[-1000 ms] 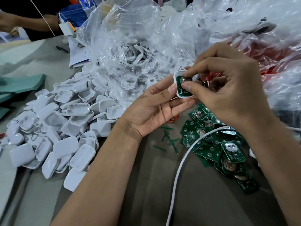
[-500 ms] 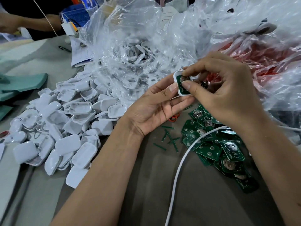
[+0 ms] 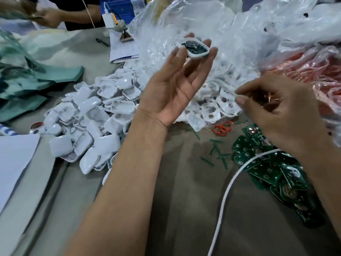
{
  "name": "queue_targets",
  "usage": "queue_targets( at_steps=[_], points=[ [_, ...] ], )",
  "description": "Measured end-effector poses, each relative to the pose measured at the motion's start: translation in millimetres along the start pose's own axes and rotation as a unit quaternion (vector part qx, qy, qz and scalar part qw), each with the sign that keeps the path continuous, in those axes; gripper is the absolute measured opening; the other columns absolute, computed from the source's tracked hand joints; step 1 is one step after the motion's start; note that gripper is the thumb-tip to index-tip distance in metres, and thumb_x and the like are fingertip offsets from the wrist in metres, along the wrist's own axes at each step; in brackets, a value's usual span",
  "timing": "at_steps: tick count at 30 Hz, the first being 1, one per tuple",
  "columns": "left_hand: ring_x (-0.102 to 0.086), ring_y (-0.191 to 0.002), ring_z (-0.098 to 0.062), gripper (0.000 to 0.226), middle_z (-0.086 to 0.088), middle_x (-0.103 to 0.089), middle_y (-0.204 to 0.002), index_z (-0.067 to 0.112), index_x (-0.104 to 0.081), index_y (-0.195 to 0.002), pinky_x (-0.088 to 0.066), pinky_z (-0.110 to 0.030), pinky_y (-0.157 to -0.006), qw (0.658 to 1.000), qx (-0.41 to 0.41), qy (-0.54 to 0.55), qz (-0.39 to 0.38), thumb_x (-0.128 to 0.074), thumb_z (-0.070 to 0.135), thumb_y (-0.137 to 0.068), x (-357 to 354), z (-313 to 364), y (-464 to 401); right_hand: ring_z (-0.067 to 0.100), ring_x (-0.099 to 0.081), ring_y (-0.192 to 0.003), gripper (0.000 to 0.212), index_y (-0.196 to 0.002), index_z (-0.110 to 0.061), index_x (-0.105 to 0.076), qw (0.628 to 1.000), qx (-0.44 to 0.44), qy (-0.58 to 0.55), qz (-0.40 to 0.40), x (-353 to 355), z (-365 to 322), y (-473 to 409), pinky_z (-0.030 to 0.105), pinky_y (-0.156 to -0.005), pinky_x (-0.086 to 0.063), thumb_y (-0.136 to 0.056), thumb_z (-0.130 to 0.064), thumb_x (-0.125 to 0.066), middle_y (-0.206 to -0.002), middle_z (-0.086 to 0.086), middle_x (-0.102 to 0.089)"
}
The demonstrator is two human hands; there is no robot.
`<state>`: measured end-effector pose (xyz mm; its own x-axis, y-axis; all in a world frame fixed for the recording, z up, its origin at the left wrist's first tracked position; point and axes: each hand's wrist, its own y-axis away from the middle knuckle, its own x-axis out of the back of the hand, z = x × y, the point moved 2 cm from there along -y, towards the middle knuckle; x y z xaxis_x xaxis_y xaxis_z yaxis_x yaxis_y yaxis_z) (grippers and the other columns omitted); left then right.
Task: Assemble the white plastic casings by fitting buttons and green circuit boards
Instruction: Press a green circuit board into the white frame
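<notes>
Nearest me, the white cable (image 3: 224, 198) runs across the surface (image 3: 175, 209) and over the edge of the heap of green circuit boards (image 3: 265, 169). I judge a careless drag of my right forearm could snag it and sweep boards off the pile.

Further out, my right hand (image 3: 282, 115) hovers by the mouth of the clear bag, thumb and forefinger drawn close together. Whether they pinch a small part I cannot tell; the frame is blurred there. If something tiny is between them, it could drop among the loose white casings (image 3: 96, 115) and be hard to find.

Farthest, my left hand (image 3: 173, 89) is raised palm up, fingers nearly straight, and the assembled casing (image 3: 196, 48), a green board seated inside it, rests out on the fingertips (image 3: 212, 52) with no thumb over it. That is my main worry: a slight tilt could roll it off into the clear plastic bag (image 3: 212, 24) behind, or the board may pop out if it isn't fully seated.
</notes>
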<state>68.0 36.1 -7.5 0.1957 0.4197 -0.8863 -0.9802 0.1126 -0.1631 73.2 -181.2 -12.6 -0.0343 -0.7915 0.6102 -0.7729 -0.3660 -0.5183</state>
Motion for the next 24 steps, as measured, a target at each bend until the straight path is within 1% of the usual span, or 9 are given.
queue_targets(
  at_steps=[3,6,10,12,15,18,21,23,24],
  points=[
    [-0.060,-0.116,-0.047,0.026,-0.036,-0.058,-0.125,-0.008,-0.056,-0.125,-0.054,-0.047,-0.101,0.998,-0.063,0.010,0.017,-0.049,0.002,-0.102,4.7,29.8,7.0,0.001,-0.066,-0.081,0.012,-0.101,-0.017,-0.079,0.996,0.028,0.021,-0.086,-22.0,-18.6,0.1,0.012,-0.072,-0.053,-0.088,-0.017,-0.081,-0.092,-0.011,-0.070],
    [-0.063,-0.113,-0.050,0.027,-0.039,-0.060,-0.121,-0.016,-0.066,-0.106,-0.052,-0.048,-0.106,0.993,-0.112,0.020,0.040,-0.047,0.002,-0.105,12.2,52.7,15.5,0.005,-0.061,-0.085,0.015,-0.107,-0.022,-0.079,0.977,0.087,0.059,-0.185,-54.6,-45.4,-5.8,0.031,-0.080,-0.056,-0.092,-0.020,-0.078,-0.098,-0.012,-0.067],
    [-0.065,-0.110,-0.049,0.024,-0.038,-0.063,-0.115,-0.016,-0.069,-0.093,-0.053,-0.047,-0.104,0.987,-0.147,0.024,0.052,-0.053,0.000,-0.100,14.4,69.3,24.6,0.021,-0.062,-0.105,0.044,-0.129,-0.031,-0.067,0.957,0.149,0.105,-0.227,-94.6,-72.4,-24.9,0.041,-0.087,-0.052,-0.093,-0.006,-0.067,-0.122,-0.009,-0.060],
    [-0.065,-0.110,-0.049,0.020,-0.038,-0.063,-0.115,-0.015,-0.068,-0.095,-0.054,-0.047,-0.103,0.986,-0.152,0.031,0.054,-0.055,0.000,-0.099,14.5,71.0,27.0,0.025,-0.060,-0.114,0.055,-0.135,-0.037,-0.060,0.943,0.160,0.161,-0.245,-107.5,-76.0,-31.7,0.041,-0.085,-0.052,-0.093,-0.002,-0.063,-0.128,-0.008,-0.057],
    [-0.065,-0.110,-0.048,0.014,-0.036,-0.062,-0.116,-0.007,-0.061,-0.108,-0.054,-0.045,-0.104,0.986,-0.152,0.038,0.050,-0.055,0.002,-0.100,13.1,68.9,27.7,0.031,-0.062,-0.108,0.032,-0.125,-0.031,-0.066,0.938,0.172,0.176,-0.245,-106.4,-71.3,-34.0,0.046,-0.082,-0.052,-0.099,-0.013,-0.062,-0.113,0.000,-0.065],
    [-0.065,-0.112,-0.044,0.021,-0.034,-0.063,-0.116,-0.006,-0.056,-0.117,-0.051,-0.044,-0.108,0.988,-0.144,0.037,0.043,-0.056,0.004,-0.099,12.1,66.2,26.0,0.026,-0.065,-0.095,0.014,-0.110,-0.023,-0.076,0.956,0.154,0.109,-0.224,-92.8,-60.3,-29.6,0.044,-0.078,-0.052,-0.099,-0.024,-0.068,-0.099,-0.003,-0.071],
    [-0.065,-0.112,-0.042,0.030,-0.031,-0.064,-0.115,-0.009,-0.059,-0.118,-0.053,-0.043,-0.105,0.991,-0.124,0.036,0.036,-0.063,0.001,-0.090,9.3,59.2,23.3,0.018,-0.069,-0.079,0.013,-0.106,-0.017,-0.078,0.987,0.076,-0.069,-0.125,-68.0,-44.2,-24.5,0.041,-0.068,-0.055,-0.095,-0.023,-0.077,-0.087,-0.002,-0.075],
    [-0.066,-0.111,-0.043,0.028,-0.030,-0.066,-0.113,-0.009,-0.060,-0.117,-0.056,-0.043,-0.101,0.993,-0.109,0.025,0.033,-0.062,0.000,-0.091,6.9,51.1,20.8,0.009,-0.072,-0.072,0.021,-0.115,-0.017,-0.074,0.972,-0.008,-0.221,-0.083,-49.7,-29.2,-21.6,0.029,-0.057,-0.057,-0.094,-0.017,-0.077,-0.086,0.000,-0.079],
    [-0.066,-0.111,-0.043,0.025,-0.029,-0.066,-0.112,-0.008,-0.060,-0.117,-0.057,-0.043,-0.099,0.995,-0.096,0.017,0.031,-0.059,0.000,-0.093,5.4,45.1,18.9,0.006,-0.069,-0.065,0.026,-0.120,-0.017,-0.071,0.955,-0.050,-0.283,-0.068,-41.8,-21.3,-19.7,0.023,-0.050,-0.052,-0.094,-0.013,-0.076,-0.083,0.000,-0.079]
  ],
)
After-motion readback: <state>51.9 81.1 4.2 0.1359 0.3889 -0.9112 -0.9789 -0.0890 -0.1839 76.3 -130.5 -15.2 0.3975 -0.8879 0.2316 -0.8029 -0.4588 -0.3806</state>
